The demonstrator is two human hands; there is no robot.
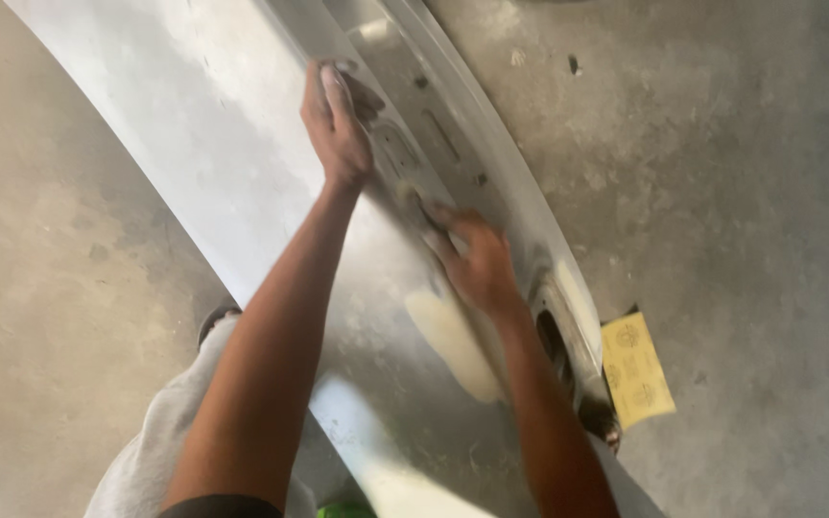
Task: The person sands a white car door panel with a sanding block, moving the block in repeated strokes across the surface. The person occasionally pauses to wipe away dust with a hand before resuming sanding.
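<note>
My right hand (477,264) lies flat on the grey body panel (232,144), fingers pressed down on a small pale piece at its tips; the blur keeps me from making out what that piece is. My left hand (336,120) rests further up the same panel, fingers extended and closed together, palm against the ridge, gripping nothing. Between the two hands runs the panel's recessed strip with its shallow slots (441,134). Just behind my right wrist sits a pale filler patch (453,341), and beside it an oblong opening near the panel's right edge. That edge curves away past both hands; beyond it lies open concrete floor (722,192), with a yellow sheet of sandpaper (635,369) flat on the floor close to the panel. To the left of my left arm the panel's broad face ends in a long edge over more floor. The panel's two ends are cut off by the frame.
</note>
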